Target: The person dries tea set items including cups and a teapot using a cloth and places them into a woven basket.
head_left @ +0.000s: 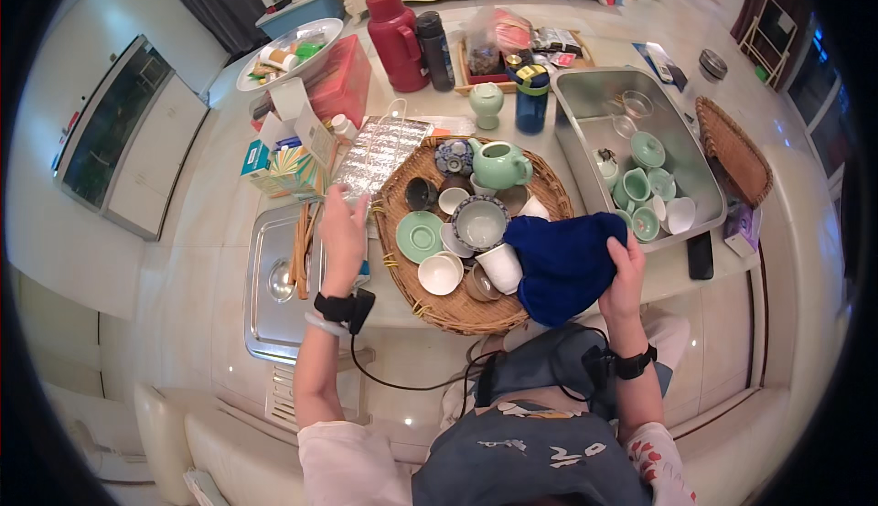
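Observation:
My right hand (624, 273) grips the right edge of a dark blue cloth (569, 263), which hangs over the right side of a round wicker tray (393, 268). My left hand (342, 231) is raised beside the tray's left rim with its fingers apart, nothing in it, near a silvery foil bag (380, 154). Crowded on the tray are a pale green teapot (499, 166), a patterned bowl (481, 223), a green saucer (421, 237), a white cup lying tilted (500, 268), another white cup (440, 274) and several small dark cups. The cloth hides part of the tray.
Right of the tray, a steel basin (585, 131) holds green and white teaware. A steel lid (259, 296) with wooden tongs (302, 250) lies left. Behind stand a red thermos (393, 39), a blue bottle (530, 103) and a green vase (486, 105). A phone (700, 256) lies at the right edge.

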A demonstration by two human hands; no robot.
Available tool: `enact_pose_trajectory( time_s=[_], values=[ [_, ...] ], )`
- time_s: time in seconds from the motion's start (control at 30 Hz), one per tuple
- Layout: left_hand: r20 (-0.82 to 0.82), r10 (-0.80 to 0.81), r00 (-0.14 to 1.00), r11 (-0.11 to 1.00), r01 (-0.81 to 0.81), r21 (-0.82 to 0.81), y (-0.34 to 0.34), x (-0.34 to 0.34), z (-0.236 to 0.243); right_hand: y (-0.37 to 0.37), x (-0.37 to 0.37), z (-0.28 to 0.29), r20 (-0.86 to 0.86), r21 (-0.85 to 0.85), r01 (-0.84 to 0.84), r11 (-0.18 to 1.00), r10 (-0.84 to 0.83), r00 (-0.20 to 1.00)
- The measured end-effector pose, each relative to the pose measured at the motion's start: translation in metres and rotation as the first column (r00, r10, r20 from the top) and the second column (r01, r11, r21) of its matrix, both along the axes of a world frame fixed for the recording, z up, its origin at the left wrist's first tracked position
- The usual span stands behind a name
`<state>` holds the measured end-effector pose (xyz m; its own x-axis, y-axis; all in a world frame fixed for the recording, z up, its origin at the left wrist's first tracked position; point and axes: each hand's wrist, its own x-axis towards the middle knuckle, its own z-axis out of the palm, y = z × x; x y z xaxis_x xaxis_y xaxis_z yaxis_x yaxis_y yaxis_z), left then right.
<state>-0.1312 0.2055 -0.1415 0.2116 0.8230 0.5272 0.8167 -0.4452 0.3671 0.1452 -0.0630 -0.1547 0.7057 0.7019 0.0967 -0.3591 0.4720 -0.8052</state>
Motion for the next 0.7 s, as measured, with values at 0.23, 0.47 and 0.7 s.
enact_pose_trajectory(
  time_s=[0.23,0.47,0.7],
  values=[
    [-0.057,-0.628,0.776,0.752,0.587,-0.299,-0.039,0.089,-0.003,-0.003,-0.007,0.012,0.077,0.018,0.000,1.000,-0.001,0.997],
    [-0.129,-0.612,0.780,0.764,0.542,-0.349,-0.037,0.109,-0.010,-0.016,-0.008,0.004,0.077,-0.006,-0.035,0.999,0.035,0.996],
    [-0.157,-0.668,0.728,0.741,0.628,-0.237,-0.054,0.099,0.009,-0.017,-0.007,0.001,0.024,-0.007,-0.070,0.998,0.070,0.997]
  ],
)
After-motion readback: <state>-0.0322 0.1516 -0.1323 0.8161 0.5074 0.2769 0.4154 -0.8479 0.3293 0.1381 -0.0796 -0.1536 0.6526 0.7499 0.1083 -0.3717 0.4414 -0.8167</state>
